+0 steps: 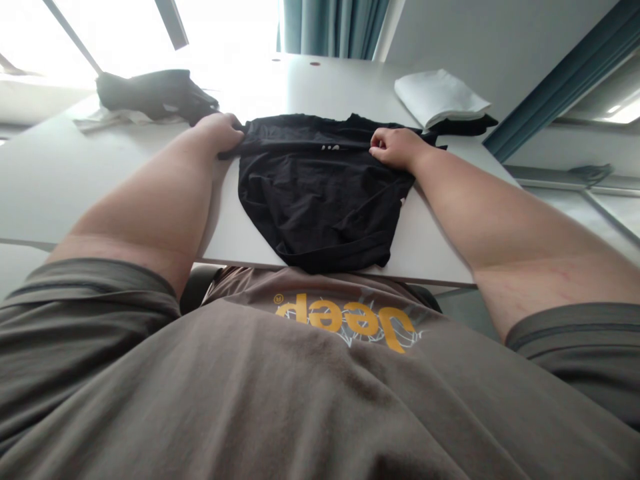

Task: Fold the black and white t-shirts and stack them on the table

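Note:
A black T-shirt lies spread on the white table, its lower end hanging slightly over the near edge. Its far part is turned over in a band, and a bit of white print shows along that fold. At the far left corner my left hand is closed on the fabric, its fingertips partly hidden. My right hand rests on the right side of the folded band, fingers curled in a pinch at the cloth. Wrinkles run across the shirt's body.
On the white table, a dark heap of clothes with pale cloth beneath sits at the far left. A folded white cloth lies on a black one at the far right. Teal curtains hang behind.

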Available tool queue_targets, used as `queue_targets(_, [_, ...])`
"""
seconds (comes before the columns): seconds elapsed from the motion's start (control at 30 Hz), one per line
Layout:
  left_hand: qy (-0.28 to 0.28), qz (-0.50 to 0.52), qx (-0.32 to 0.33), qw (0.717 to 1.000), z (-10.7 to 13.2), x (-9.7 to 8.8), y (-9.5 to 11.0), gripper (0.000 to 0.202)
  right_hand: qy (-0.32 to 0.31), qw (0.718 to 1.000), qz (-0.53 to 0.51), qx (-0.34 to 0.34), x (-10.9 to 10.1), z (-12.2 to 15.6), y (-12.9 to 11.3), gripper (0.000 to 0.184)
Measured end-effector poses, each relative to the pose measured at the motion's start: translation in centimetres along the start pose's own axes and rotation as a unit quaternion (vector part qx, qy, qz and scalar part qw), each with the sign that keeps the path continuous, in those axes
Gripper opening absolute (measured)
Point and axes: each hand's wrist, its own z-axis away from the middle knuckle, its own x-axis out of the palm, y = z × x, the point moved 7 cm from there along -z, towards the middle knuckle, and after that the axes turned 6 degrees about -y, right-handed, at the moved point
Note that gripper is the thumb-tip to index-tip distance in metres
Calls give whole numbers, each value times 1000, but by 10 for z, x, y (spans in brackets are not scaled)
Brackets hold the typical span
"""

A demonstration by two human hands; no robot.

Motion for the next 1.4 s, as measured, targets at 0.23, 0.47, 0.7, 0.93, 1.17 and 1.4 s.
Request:
queue_targets(0.23, [0,-10,6,1000,-1,0,1,56,2,1000,-2,0,1,-1,2,30])
queue_targets(0.47, [1,8,5,1000,0,0,1,54,6,1000,-3,-1,-1,0,0,31])
queue_targets(0.7, [0,4,1,1000,3,-1,2,55,-3,1000,-9,4,1,-1,1,32])
queue_targets(0.93, [1,-1,4,1000,3,-2,3,58,2,1000,-9,3,1,-1,2,31])
queue_targets(1.17, [-2,-12,4,1000,-3,2,-1,59,-3,1000,-9,5,0,0,0,31])
queue_targets(1.4, [1,6,0,1000,-3,2,-2,65,-4,1000,-4,7,0,1,-1,32])
